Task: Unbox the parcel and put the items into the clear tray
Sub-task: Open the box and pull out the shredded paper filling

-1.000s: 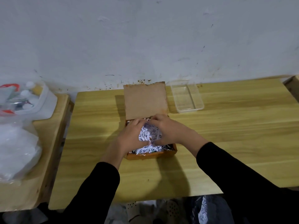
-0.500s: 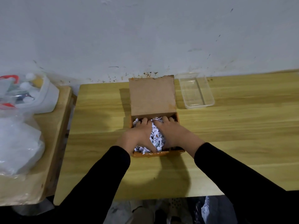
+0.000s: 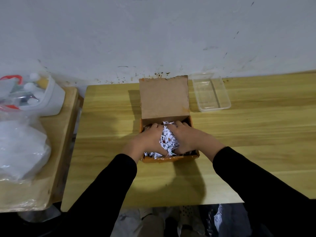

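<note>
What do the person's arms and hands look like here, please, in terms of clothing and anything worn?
Both arms wear plain black long sleeves ending at the wrists. The left hand and right hand are bare: no gloves, and no rings, watch or markings are visible.

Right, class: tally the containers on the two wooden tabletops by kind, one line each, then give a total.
Cardboard box, open: 1
Clear tray, empty: 1
White tub, holding small items: 1
Plastic bag: 1
Total: 4
</note>
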`<state>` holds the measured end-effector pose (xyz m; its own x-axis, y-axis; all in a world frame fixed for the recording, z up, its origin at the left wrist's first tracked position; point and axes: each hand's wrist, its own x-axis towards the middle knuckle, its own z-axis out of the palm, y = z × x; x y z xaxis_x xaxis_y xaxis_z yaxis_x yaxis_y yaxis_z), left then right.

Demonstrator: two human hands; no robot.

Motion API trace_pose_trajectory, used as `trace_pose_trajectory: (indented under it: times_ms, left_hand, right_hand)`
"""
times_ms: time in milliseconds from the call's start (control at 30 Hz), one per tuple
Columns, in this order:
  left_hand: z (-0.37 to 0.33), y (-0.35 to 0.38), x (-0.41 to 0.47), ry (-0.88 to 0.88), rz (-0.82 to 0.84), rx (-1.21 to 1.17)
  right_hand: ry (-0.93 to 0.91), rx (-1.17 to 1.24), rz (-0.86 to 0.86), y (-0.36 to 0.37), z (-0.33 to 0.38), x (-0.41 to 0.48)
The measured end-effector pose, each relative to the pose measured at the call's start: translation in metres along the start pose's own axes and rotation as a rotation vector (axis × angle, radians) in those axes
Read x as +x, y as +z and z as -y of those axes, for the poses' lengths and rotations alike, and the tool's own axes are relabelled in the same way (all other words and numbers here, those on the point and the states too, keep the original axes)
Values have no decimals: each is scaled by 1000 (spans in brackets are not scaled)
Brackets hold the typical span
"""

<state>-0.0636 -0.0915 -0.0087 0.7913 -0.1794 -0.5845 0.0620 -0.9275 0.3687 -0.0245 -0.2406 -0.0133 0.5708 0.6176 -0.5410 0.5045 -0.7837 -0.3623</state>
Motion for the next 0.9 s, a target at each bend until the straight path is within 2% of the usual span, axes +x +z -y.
trace_pose_trajectory:
  times_ms: [100,333,633,900]
  left_hand:
    - [0,-2,0,4,2,-18]
    - [-2,-3,-1,-4,10,10]
    - [-6,-2,2,-51,77,116]
    - [-3,10,-1,-8,-101,85]
  right_hand:
    - [2,23,57,-5,1,-4]
    - [-1,-30,-153,13,6,-8]
    - [7,-47,-155,14,6,-6]
    - [25,-108,-158,16,8,5]
